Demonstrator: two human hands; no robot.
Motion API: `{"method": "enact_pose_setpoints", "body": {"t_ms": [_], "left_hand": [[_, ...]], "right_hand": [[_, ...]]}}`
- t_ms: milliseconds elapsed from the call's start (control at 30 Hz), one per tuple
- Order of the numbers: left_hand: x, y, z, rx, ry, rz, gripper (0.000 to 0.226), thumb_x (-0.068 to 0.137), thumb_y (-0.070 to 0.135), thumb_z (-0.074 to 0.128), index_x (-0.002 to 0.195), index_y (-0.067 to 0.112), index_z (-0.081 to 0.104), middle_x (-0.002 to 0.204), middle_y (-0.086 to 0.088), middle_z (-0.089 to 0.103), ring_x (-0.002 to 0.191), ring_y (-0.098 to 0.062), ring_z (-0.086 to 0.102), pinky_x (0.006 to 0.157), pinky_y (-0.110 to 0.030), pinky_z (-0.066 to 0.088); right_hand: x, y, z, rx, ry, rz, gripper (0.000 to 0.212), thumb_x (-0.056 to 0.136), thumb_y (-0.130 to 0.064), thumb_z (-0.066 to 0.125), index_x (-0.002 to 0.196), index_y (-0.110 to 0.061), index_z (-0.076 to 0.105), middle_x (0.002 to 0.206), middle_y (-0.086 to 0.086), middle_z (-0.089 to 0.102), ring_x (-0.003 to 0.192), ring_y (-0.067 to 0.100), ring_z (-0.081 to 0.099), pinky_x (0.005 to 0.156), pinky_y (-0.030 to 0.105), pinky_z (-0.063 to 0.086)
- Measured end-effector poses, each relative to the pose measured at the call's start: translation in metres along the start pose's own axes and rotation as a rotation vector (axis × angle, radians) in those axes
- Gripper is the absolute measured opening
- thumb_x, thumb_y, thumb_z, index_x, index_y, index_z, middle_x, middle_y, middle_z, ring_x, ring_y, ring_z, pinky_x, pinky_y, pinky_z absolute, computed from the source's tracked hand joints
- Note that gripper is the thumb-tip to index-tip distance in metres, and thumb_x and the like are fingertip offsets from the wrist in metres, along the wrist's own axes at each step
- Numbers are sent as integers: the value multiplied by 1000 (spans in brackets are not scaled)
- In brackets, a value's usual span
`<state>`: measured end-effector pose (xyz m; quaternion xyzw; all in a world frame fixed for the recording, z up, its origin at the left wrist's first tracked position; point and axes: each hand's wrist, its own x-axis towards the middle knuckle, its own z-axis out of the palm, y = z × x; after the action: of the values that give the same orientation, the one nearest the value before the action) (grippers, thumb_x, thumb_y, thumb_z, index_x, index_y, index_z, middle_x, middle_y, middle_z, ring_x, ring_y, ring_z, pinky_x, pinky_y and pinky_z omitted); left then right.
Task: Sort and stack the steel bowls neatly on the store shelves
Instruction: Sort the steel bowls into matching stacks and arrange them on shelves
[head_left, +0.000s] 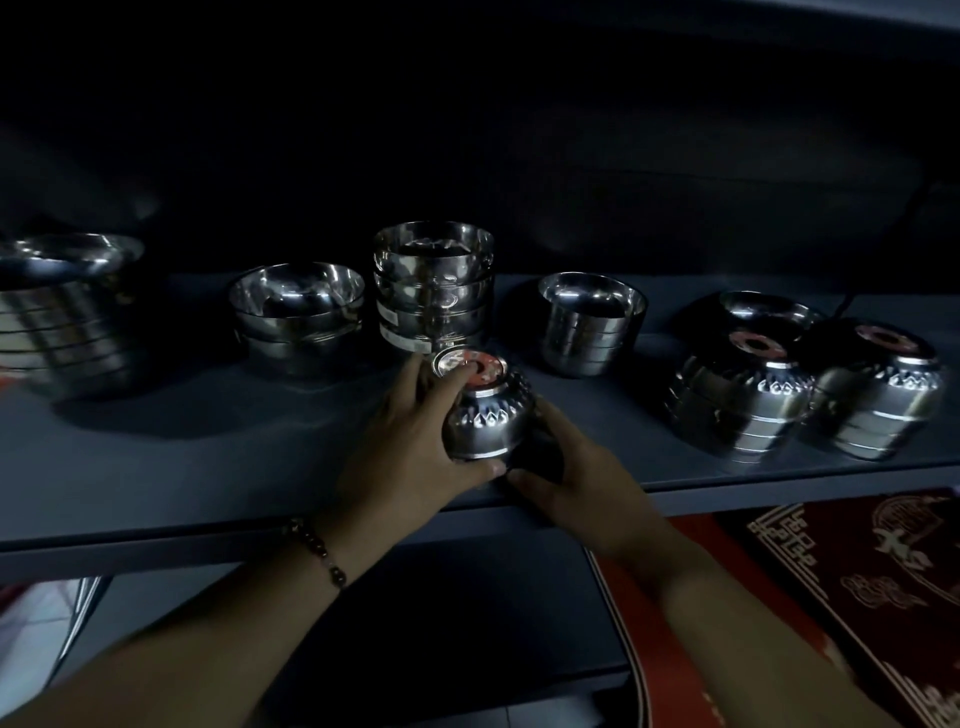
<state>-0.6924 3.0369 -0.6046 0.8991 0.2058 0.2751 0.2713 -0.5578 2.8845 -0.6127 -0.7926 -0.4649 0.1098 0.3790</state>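
— Hands?
— Left hand (410, 441) and right hand (566, 488) both curl round 1 upturned steel bowl (488, 415) — sticker on its base.
— Where?
— Near the shelf (208, 467) front edge, just before the tall bowl stack (434, 291).

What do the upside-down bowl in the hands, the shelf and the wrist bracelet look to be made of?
Upside-down bowl: polished steel, mirror highlights, embossed diamond band, a red sticker on its base. Shelf: looks like matte grey painted metal or laminate; dim light leaves it open. Bracelet: dark round beads, perhaps wood or stone.
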Motion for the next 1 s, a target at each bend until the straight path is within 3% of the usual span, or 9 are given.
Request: {"method": "enact_pose_setpoints", "body": {"t_ms": [67, 167, 333, 467, 567, 633, 833, 900, 1000], "left_hand": [[-1, 2, -2, -23, 16, 14, 98, 66, 52, 84, 145, 51, 26, 161, 20, 6, 148, -18, 26, 112, -48, 40], [-6, 10, -7, -66, 25, 26, 98, 69, 51, 83, 146, 54, 23, 157, 29, 0, 150, -15, 20, 114, -45, 39], [-10, 24, -15, -104, 88, 67, 98, 68, 57, 82, 147, 56, 23, 162, 24, 1, 147, -7, 22, 105, -27, 36], [-14, 43, -17, -260, 123, 121, 96, 64, 58, 83, 142, 61, 28, 153, 32, 18, 134, 13, 30, 98, -9, 30], [-16, 56, -16, -471, 63, 145, 92, 62, 56, 84, 140, 58, 35, 145, 32, 36, 133, 7, 41, 100, -19, 45], [-16, 64, -12, -634, -11, 144, 87, 65, 46, 87, 138, 54, 40, 138, 27, 49, 127, 2, 52, 94, -19, 51], [-13, 77, 7, -874, -98, 43, 61, 67, 50, 72, 124, 42, 52, 117, 28, 67, 112, 7, 62, 87, -11, 48], [-10, 79, 12, -905, -147, -47, 59, 68, 61, 66, 123, 41, 58, 115, 19, 71, 113, -5, 65, 88, -23, 55], [-8, 82, 14, -1014, -382, -281, 66, 70, 83, 55, 119, 39, 67, 114, -2, 75, 103, -26, 72, 79, -48, 60]], "right_hand": [[-3, -3, -3, 18, 24, -35, 82, 86, -24, 71, 153, -34, 27, 136, -17, 58, 125, -3, 53, 104, 18, 41], [-9, -9, -11, 41, 79, -101, 79, 86, -17, 72, 149, -37, 29, 131, -35, 46, 118, -27, 40, 96, -1, 30], [-11, -9, -26, 3, 150, -163, 85, 84, -24, 75, 154, -25, 28, 152, -11, 41, 141, 0, 34, 110, 8, 25], [-15, -10, -42, 70, 230, -201, 85, 84, -10, 73, 153, -27, 28, 154, -12, 39, 141, -5, 33, 111, 9, 26], [-19, -14, -53, 128, 336, -228, 74, 89, -8, 69, 152, -23, 33, 148, -18, 43, 138, -5, 38, 111, 11, 30], [-22, -15, -60, 146, 404, -222, 65, 92, -8, 66, 146, -32, 38, 138, -27, 48, 131, -10, 44, 106, 10, 35], [-27, -6, -70, 254, 502, -164, 34, 100, -14, 53, 128, -32, 54, 117, -32, 59, 115, -16, 53, 94, 6, 39], [-27, -1, -72, 289, 503, -108, 26, 101, -17, 52, 117, -36, 60, 103, -33, 66, 104, -13, 58, 87, 8, 43], [-28, 7, -76, 304, 495, -17, 26, 101, -15, 52, 102, -37, 65, 90, -24, 69, 86, -11, 60, 75, 9, 45]]}}
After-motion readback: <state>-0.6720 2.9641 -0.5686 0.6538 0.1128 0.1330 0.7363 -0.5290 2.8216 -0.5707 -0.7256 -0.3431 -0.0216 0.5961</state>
